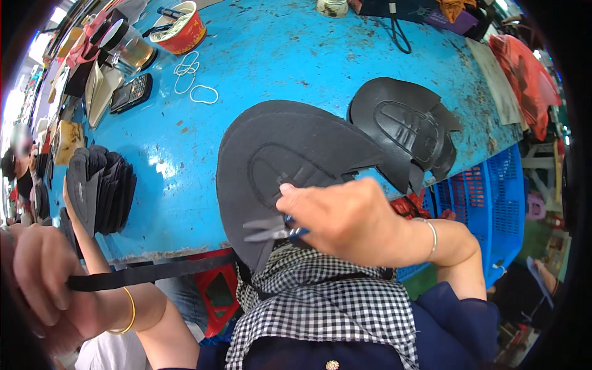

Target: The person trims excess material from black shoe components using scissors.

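My right hand [345,219] grips small grey thread snips [268,229] with a blue handle, their blades lying on a large black shoe-upper piece [290,148]. This piece tops a small stack hanging over the near edge of the blue table [259,55]. At the lower left, my left hand [43,277], with a gold bangle on its wrist, pinches the end of a long black strip [154,271]. The strip runs rightward toward the underside of the black piece. A black-and-white checked cloth [320,296] lies below my right hand.
A second stack of black uppers [404,123] lies to the right, and a fanned stack [105,185] at the left edge. A red bowl [182,28], white rubber bands [194,77] and a dark handset [131,92] sit farther back. A blue crate [493,197] stands right of the table.
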Available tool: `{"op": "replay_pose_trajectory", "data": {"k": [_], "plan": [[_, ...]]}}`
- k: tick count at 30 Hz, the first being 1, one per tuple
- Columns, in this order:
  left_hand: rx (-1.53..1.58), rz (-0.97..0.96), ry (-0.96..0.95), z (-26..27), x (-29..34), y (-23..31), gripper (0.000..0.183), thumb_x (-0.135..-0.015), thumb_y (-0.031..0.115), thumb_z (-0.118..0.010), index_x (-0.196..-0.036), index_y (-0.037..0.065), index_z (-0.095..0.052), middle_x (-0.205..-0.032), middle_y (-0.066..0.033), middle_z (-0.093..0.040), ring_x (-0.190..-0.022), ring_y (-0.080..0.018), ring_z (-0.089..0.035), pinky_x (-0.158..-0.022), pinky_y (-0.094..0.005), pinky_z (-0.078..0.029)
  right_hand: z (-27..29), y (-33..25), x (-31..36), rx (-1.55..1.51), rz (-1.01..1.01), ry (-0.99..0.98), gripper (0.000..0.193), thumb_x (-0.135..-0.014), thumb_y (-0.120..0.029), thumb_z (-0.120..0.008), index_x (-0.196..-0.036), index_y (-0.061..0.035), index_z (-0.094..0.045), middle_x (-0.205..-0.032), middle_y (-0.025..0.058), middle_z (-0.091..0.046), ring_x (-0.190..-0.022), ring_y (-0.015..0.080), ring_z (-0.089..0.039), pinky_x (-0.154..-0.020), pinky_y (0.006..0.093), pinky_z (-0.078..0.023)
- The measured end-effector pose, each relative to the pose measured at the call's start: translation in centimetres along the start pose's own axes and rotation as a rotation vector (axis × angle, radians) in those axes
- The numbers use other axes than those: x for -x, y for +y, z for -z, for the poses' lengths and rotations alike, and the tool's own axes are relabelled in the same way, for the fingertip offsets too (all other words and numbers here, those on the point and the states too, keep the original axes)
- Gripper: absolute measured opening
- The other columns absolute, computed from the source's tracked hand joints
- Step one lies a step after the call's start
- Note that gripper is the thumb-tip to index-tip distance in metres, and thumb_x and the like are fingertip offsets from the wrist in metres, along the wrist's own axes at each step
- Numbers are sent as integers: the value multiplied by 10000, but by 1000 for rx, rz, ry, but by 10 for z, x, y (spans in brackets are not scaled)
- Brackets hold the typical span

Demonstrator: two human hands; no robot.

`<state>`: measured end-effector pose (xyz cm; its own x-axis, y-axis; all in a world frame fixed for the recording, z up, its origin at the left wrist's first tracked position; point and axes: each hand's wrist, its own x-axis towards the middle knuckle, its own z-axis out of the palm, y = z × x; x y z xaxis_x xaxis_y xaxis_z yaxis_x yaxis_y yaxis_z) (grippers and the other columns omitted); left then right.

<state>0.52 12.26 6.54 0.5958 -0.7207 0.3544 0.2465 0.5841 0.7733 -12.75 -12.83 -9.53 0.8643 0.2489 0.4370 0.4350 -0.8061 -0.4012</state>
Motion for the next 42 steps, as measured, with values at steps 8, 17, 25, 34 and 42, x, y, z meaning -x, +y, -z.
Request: {"op": "replay_pose_trajectory", "data": {"k": [8, 17, 25, 34, 42], "plan": [[-875, 398, 55, 20, -22, -82, 263, -764, 190, -858, -678, 48, -654, -619, 13, -576, -549, -112, -520, -496, -233, -322, 80, 101, 68, -658, -701, 796, 303, -1024, -157, -575, -1271, 3, -646, -1202, 81, -688, -1171, 172, -629, -995, 346, -498], [-1048, 592, -422, 58, -47, -135, 108, -814, 129, -797, -861, 39, -760, -750, -51, -720, -694, -125, -652, -708, -268, -527, 107, 168, 131, -480, -1075, 670, 252, -1070, -261, -546, -1209, -53, -578, -786, -56, -496, -533, -8, -310, -467, 185, -232], [-1245, 610, -549, 63, -65, -153, 120, -803, 181, -784, -853, 74, -764, -725, -94, -695, -647, -225, -636, -632, -332, -495, 73, 91, 44, -590, -623, 126, 213, -1002, -57, -574, -1212, -32, -548, -766, 0, -561, -681, 68, -543, -627, 234, -434], [-1394, 445, -553, 65, -61, -159, 222, -762, 249, -830, -796, 68, -707, -677, -122, -649, -634, -287, -638, -602, -375, -480, 44, 69, -26, -24, 105, -481, 167, -814, -134, -739, -873, -120, -584, -683, 27, -565, -633, 254, -613, -527, 391, -468], [-1427, 347, -536, 85, -58, -152, 173, -825, 219, -746, -897, 68, -706, -579, -107, -542, -530, -280, -524, -538, -367, -415, 42, 82, -35, -214, 77, -447, 166, -830, -169, -733, -906, -134, -590, -665, 35, -578, -631, 264, -623, -508, 395, -446]]}}
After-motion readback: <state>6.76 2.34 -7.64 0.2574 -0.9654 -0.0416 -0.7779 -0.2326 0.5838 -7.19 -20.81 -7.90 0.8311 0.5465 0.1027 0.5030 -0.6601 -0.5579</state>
